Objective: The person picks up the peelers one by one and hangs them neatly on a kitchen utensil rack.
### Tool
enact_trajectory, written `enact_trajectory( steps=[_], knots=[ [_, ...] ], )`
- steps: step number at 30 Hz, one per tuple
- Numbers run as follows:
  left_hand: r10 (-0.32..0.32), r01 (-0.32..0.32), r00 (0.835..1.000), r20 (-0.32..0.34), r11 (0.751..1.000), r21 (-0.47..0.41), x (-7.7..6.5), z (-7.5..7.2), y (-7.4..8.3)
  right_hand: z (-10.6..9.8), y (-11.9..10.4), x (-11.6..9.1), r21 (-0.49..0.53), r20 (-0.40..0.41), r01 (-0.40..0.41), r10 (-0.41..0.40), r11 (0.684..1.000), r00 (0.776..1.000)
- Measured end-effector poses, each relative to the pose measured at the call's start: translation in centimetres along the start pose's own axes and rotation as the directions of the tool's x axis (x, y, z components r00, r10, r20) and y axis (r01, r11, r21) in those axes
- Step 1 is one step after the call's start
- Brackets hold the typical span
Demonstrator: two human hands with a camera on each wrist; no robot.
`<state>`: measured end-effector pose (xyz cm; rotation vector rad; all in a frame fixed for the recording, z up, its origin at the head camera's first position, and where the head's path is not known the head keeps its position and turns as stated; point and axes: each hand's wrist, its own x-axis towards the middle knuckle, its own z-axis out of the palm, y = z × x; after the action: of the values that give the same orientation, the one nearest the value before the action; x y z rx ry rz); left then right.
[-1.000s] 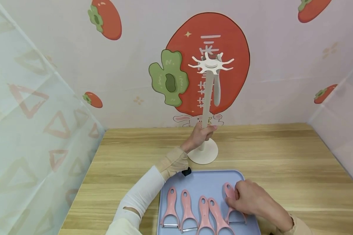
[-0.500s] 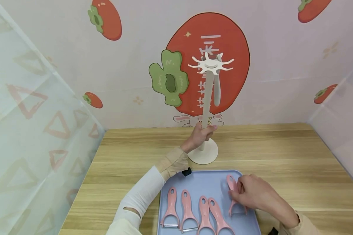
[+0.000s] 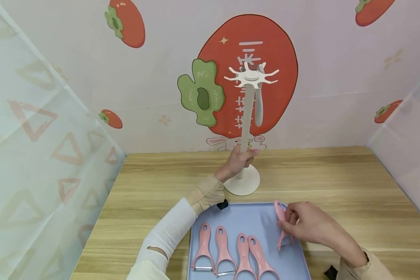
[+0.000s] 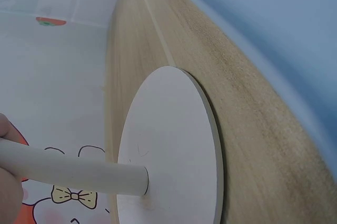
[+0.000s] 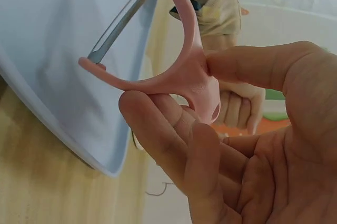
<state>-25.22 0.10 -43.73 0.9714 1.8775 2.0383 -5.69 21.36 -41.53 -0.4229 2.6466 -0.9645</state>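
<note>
My left hand grips the post of a white stand low down, just above its round base. Atop the stand, several hooks fan outward, and a grey-handled utensil hangs at the back. Over the right side of the blue tray, my right hand pinches a pink peeler between thumb and fingers. In the right wrist view that peeler shows its metal blade directed toward the tray and its handle partly behind the fingers.
Several more pink peelers lie in the tray, handles pointing away from me, two of them touching. The wooden table reaches back to a wall printed with persimmons. Side panels rise at left and right.
My right hand has raised the pink peeler off the tray, moving it back and slightly right while its handle tips upward. My left hand keeps its place on the stand's post.
</note>
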Motion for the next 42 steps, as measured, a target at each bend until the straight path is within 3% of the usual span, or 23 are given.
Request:
enact_trajectory(
  steps=[8, 15, 24, 33, 42],
  knots=[
    [0.004, -0.004, 1.000, 0.000, 1.000, -0.002, 0.0, 0.0, -0.1, -1.2, -0.2, 0.3, 0.117, 0.002, 0.045, -0.045, 0.992, 0.999],
    [0.003, -0.003, 1.000, 0.005, 1.000, 0.005, 0.0, -0.1, -0.2, -1.8, 0.0, 0.7, 0.080, -0.093, 0.081, -0.073, 0.994, 0.993],
    [0.003, -0.003, 1.000, 0.002, 1.000, -0.001, -0.1, -0.2, 0.0, -2.8, 0.0, 0.7, 0.208, -0.170, 0.110, -0.075, 0.972, 0.983],
    [-0.008, 0.008, 1.000, -0.007, 1.000, 0.006, -0.2, -0.2, -0.1, -3.7, -0.3, 0.8, 0.185, -0.256, 0.190, -0.140, 0.964, 0.957],
    [-0.015, 0.015, 1.000, -0.010, 1.000, -0.005, -0.3, -0.2, -0.1, -4.2, -0.5, 1.0, -0.008, -0.369, 0.226, -0.213, 0.974, 0.905]
  ],
)
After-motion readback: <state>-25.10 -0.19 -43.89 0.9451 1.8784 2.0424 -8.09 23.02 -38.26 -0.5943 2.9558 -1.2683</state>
